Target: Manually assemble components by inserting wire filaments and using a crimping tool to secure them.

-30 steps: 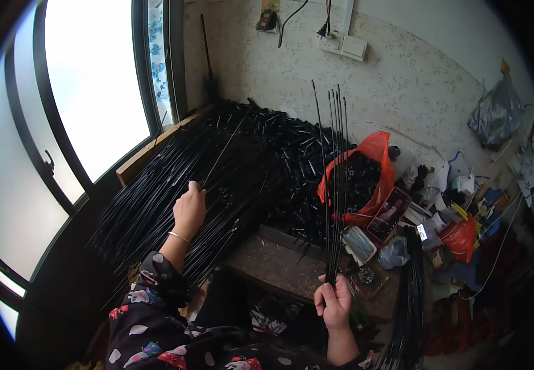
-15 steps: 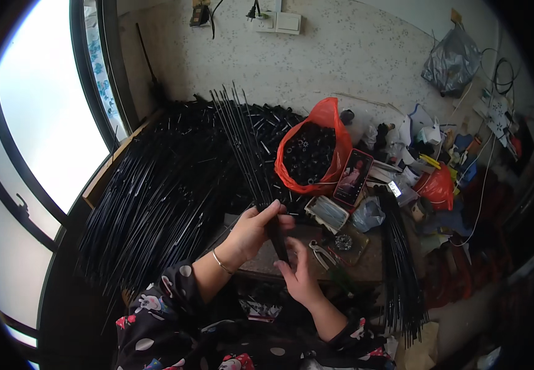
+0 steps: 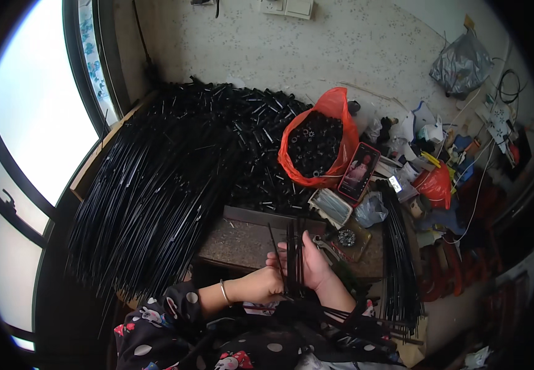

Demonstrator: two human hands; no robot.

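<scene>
Left hand (image 3: 267, 284) is squeezing thin black rods (image 3: 291, 254); right hand (image 3: 317, 269) is lying open behind them, likely evening the bunch, now needing gentle closing.

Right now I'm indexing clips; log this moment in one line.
left hand: curled beside black rods, grip unclear | right hand: open behind black rods | beyond: red bag, lit phone

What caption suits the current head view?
Left hand and right hand handle thin black rods near an open red bag.
</scene>
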